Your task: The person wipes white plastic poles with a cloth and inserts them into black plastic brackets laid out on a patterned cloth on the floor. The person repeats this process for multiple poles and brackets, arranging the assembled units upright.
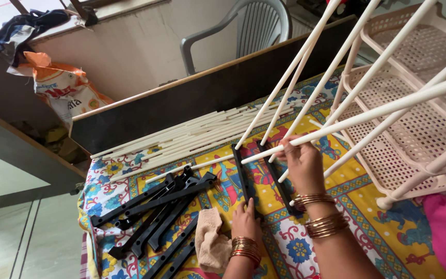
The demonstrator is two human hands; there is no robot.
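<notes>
Assembly in progress, part-built, on a patterned yellow cloth (pixel 285 227) spread over a bed or table. Item one: black slotted bar (pixel 241 173), standing on edge near the middle of the cloth, with several cream rods (pixel 305 57) already seated in it and fanning up and away to the far right. Item two: a second black bar (pixel 280 181) just right of the first, lying parallel. Left hand (pixel 244 219), bangled at the wrist, lies flat with fingers extended, pressing against the near end of the slotted bar; it grips nothing. Right hand (pixel 301 164), also bangled, has its fingers closed round the near end of one cream rod (pixel 378 111) at the point where it meets the bar; whether that end is fully seated cannot be told. Unused stock: a long row of loose cream rods (pixel 181 137) along the far edge of the cloth against a dark board (pixel 202 93), and a heap of black bars (pixel 156 212) at the near left, beside a small beige rag (pixel 210 240). Judged state: a handful of rods fitted, many rods and most bars left to go. Also present: two cream perforated trays (pixel 414 108) at right, a grey plastic chair (pixel 249 28) beyond the board.
</notes>
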